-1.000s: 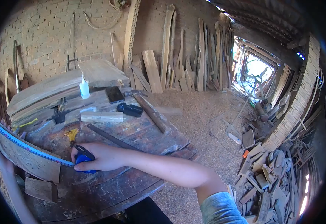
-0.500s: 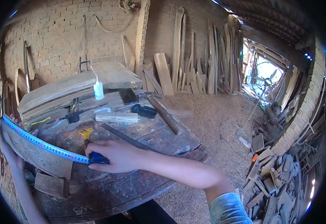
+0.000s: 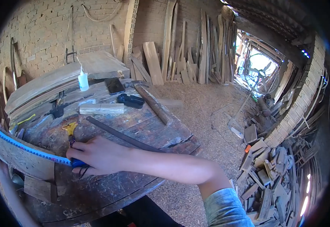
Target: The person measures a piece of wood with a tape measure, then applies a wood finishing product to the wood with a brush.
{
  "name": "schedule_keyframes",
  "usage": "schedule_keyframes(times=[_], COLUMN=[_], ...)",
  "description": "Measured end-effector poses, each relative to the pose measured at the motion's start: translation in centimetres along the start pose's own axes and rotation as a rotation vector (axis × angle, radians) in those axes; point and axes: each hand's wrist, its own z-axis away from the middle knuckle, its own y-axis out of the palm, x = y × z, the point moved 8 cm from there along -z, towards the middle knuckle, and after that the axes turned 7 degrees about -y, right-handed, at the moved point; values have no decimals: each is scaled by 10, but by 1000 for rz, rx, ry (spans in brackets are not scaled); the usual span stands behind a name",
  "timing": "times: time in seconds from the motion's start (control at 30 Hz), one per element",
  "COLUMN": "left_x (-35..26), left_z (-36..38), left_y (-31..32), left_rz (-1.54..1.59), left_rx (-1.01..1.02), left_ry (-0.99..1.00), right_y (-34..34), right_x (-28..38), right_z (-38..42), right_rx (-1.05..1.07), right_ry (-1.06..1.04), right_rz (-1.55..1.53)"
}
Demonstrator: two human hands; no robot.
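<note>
My right hand (image 3: 97,156) is closed around the blue case (image 3: 78,163) of a tape measure. The tape's blade (image 3: 32,150) runs out to the left along the upper edge of a wooden board (image 3: 28,160), which is tilted up at the table's left side. At the far left edge, my left hand is mostly cut off by the dark rim, gripping the board's far end; its forearm (image 3: 2,178) shows below. Beneath the board sits a small wood block (image 3: 40,189). A yellow tool (image 3: 70,128) lies just beyond my right hand, and a dark curved strip (image 3: 119,133) beside it.
On the worn table (image 3: 108,200) lie a pale wood piece (image 3: 101,109), a black case (image 3: 131,100), a phone (image 3: 114,86), a hammer (image 3: 151,104) and a glue bottle (image 3: 83,81). Thick slabs (image 3: 59,73) are stacked behind. Scrap wood (image 3: 263,178) is heaped at the right.
The view has turned right, so the table and both hands sit further left, and my left hand is now mostly out of frame. My right hand still holds the tape measure.
</note>
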Motion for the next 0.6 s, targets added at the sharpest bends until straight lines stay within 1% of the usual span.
schedule_keyframes(times=[0.03,0.1,0.23,0.43,0.5,0.53,0.6], left_x=[-7,-19,-34,-47,-51,-47,-41], left_z=[9,19,27,28,25,24,19], left_y=[27,63,109,145,154,155,149], left_rz=[-49,-161,-312,-444,-497,-455,-442], left_rx=[-57,-78,-74,-55,-23,9,0], left_ry=[30,58,91,126,126,87,86], right_y=[0,1,3,10,9,8,9], right_x=[1,0,-1,-8,-7,-7,-9], right_z=[-1,-1,0,3,4,5,4], right_rx=[-7,-19,-41,5,-21,-34,-4], right_ry=[-9,-13,1,-2,-15,-20,-8], right_rz=[6,-24,-33,31,24,21,8])
